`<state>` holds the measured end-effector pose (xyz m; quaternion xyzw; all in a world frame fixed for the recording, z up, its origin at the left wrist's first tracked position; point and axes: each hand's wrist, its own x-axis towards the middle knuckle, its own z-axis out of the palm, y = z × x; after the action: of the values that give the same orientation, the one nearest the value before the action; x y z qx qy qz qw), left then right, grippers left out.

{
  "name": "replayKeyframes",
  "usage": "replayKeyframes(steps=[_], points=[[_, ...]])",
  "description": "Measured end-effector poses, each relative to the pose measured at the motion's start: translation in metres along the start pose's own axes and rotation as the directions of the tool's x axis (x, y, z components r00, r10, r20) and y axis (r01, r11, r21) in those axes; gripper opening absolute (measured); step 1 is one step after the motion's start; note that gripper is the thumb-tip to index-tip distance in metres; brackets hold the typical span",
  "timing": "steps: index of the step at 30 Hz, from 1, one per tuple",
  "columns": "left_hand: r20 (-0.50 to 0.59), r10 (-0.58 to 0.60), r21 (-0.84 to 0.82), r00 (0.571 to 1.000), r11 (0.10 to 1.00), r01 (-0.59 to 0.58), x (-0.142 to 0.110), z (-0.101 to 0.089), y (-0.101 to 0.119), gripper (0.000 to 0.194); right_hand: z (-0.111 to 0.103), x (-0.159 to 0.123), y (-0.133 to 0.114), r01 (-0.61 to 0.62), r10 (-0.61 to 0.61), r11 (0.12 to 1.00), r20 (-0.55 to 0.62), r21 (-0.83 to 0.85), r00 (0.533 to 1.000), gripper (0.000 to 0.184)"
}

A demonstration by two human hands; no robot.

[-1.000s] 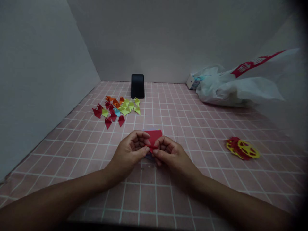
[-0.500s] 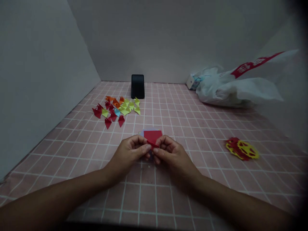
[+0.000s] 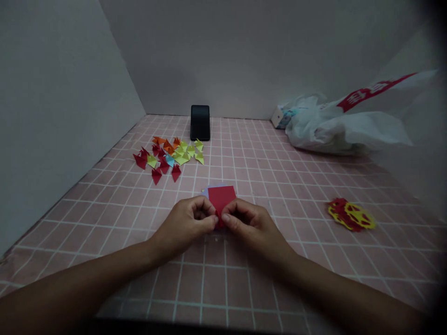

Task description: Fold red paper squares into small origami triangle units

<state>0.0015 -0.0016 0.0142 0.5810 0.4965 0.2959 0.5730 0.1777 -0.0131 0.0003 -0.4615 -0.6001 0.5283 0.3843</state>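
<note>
My left hand (image 3: 186, 222) and my right hand (image 3: 249, 224) meet at the middle of the pink tiled table (image 3: 244, 279), fingertips pinched together on a small folded piece of red paper (image 3: 219, 216). Just beyond the fingers lies a small stack of square paper sheets (image 3: 222, 194), red on top with a pale purple edge showing at its left. Both hands are closed in a pinch; the folded piece is mostly hidden between them.
A heap of small folded paper pieces (image 3: 167, 157) in red, yellow, orange and blue lies at the left rear. A black phone (image 3: 200, 122) leans on the back wall. A white plastic bag (image 3: 345, 125) and small box (image 3: 279, 116) sit right rear. Red-yellow paper cutouts (image 3: 351, 215) lie right.
The two hands have drawn closer together, and the red piece between them has become narrower and more hidden. The view has shifted slightly.
</note>
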Motion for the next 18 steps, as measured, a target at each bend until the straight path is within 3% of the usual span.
replayKeyframes(steps=[6, 18], points=[[0.009, 0.029, 0.032, 1.0, 0.999, -0.029, 0.0019, -0.0018, -0.0005, 0.008, -0.0003, -0.0007, -0.0019, 0.012, -0.012, 0.999, 0.0, -0.037, 1.0, 0.012], [0.032, 0.031, 0.101, 0.999, 0.994, -0.034, -0.0022, -0.0009, 0.0041, 0.009, 0.0033, -0.0045, 0.0007, 0.123, -0.142, 0.956, -0.05, -0.265, 0.989, 0.016]])
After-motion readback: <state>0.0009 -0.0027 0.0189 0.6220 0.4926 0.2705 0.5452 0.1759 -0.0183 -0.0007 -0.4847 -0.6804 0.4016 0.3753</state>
